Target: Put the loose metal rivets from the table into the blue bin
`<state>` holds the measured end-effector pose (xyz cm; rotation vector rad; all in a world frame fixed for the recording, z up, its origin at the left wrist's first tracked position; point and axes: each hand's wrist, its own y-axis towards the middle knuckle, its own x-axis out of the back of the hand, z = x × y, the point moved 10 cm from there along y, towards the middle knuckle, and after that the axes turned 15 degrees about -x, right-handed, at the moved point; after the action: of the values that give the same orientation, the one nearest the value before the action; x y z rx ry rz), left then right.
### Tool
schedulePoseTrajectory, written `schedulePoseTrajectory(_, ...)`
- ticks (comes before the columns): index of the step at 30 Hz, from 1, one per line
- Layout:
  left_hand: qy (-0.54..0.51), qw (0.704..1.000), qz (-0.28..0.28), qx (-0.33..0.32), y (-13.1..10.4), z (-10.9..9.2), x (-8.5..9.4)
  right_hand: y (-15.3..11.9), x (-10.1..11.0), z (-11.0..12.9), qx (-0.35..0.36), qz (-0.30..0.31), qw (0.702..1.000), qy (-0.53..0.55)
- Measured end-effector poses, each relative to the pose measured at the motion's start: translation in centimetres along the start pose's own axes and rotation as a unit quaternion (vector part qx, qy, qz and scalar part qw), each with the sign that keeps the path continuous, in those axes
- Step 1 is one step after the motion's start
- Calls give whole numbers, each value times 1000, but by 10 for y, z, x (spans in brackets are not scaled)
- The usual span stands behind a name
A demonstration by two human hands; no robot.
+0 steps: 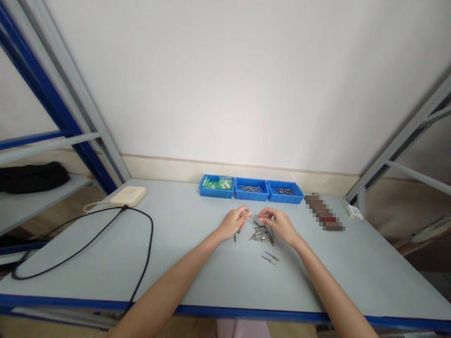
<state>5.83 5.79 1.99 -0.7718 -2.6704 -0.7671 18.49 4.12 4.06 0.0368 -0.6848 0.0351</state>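
Note:
Both my hands are over the middle of the table, fingertips pinched and almost meeting. My left hand (236, 222) is closed, thumb against fingers; whatever it grips is too small to make out. A few small metal pieces (236, 237) lie just under it. My right hand (278, 222) is also closed in a pinch, at the upper edge of a loose pile of small metal rivet-like pins (260, 233) with thicker ends. The tip of its grip is too small to read. Two similar pins (270, 258) lie apart, nearer the front edge.
Three blue bins stand along the wall: one with green packets (211, 192), one with thin silver pins (251, 197), one with darker metal pieces (285, 199). A black cable (151, 234) loops left beside a cream box (128, 196). A blurred brown object (322, 211) and white adapter (354, 212) lie right.

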Motion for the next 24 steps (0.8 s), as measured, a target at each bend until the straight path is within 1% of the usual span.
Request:
schedulePoseTrajectory(2, 7, 1000, -6, -2, 0, -2, 3, 5, -10, 13, 20, 10, 1000, -14)
schedulePoseTrajectory(4, 22, 999, -24, -1, 0, -2, 9, 11, -16, 16, 27, 4, 1000, -3)
schedulePoseTrajectory(7, 44, 998, -37, 3, 1, 2, 16, 16, -17, 6, 16, -20, 999, 31)
schedulePoseTrajectory(11, 61, 998, -25, 7, 1, 4, 11, 15, -18, -9, -5, -36, 999, 32)
schedulePoseTrajectory(14, 65, 998, -21, 15, 0, 4, 7, 14, -18, -13, -14, -46, 999, 3)
schedulePoseTrajectory(17, 69, 997, -30, 18, 0, 2, 8, 13, -18, -12, -13, -43, 999, 17)
schedulePoseTrajectory(20, 72, 997, -36, 16, 1, 2, 10, 11, -20, -10, -5, -16, 998, 56)
schedulePoseTrajectory(24, 85, 995, -48, 8, 1, 3, 14, 5, -34, -4, -1, 89, 991, 97)
